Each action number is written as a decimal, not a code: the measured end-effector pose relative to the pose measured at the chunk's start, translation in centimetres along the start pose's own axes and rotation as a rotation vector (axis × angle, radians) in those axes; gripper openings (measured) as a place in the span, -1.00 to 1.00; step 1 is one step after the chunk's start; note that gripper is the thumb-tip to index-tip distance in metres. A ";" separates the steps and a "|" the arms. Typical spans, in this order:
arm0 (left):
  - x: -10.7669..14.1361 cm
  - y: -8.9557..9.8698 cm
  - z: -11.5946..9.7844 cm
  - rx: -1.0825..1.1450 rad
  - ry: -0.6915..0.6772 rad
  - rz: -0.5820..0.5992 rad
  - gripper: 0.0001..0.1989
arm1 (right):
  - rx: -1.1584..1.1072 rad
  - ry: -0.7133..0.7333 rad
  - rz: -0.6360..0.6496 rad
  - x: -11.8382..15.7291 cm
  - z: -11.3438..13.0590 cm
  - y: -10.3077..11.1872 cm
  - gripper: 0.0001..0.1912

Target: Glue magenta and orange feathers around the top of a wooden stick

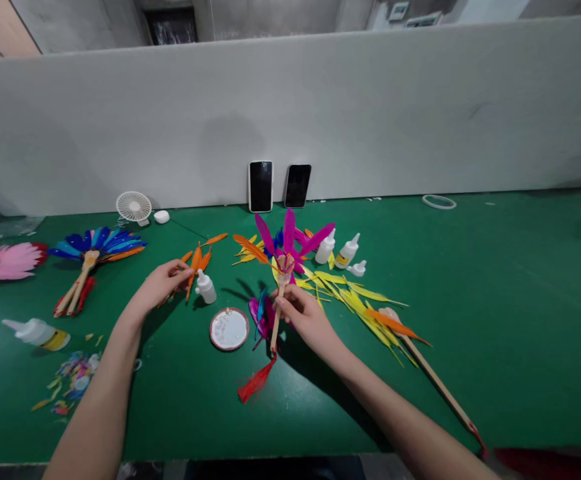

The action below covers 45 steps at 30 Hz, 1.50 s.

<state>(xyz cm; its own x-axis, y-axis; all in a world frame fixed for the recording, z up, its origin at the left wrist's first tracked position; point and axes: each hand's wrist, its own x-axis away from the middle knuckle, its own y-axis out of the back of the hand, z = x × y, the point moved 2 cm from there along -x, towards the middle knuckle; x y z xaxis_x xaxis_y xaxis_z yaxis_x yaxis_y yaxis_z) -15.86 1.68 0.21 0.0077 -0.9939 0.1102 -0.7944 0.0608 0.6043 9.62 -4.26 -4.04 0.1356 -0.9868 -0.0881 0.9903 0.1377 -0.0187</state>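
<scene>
My right hand (303,310) is closed round the wooden handle of a feather fan (280,303), held upright over the table. Magenta feathers and an orange one spread from the fan's head, and a red tassel (257,381) hangs from its lower end. To the left, my left hand (165,283) has its fingers pinched together at a small group of orange feathers (199,263). Beside those fingers stands a small white glue bottle (205,288). Between my hands lies a round white dish (229,329) with tiny pale bits in it. Magenta and blue feathers (260,313) lie behind the handle.
Yellow feathers (355,300) and another wooden fan handle (440,380) lie at right. White glue bottles (347,251) stand behind them. Finished-looking fans (90,257), a bottle on its side (37,333) and feather scraps (75,380) are at left. Two phones (261,187) lean on the partition (370,113).
</scene>
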 end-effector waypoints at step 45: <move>-0.1 0.5 0.0 0.445 0.077 -0.093 -0.61 | 0.041 0.011 0.015 0.1 0.0 0.0 -0.81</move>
<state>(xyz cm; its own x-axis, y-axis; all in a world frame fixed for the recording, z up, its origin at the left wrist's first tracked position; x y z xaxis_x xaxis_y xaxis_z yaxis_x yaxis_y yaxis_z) -16.25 1.75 0.45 0.1230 -0.9825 0.1400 -0.9716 -0.0905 0.2185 9.65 -4.41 -4.08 0.1508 -0.9836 -0.0992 0.9885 0.1492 0.0232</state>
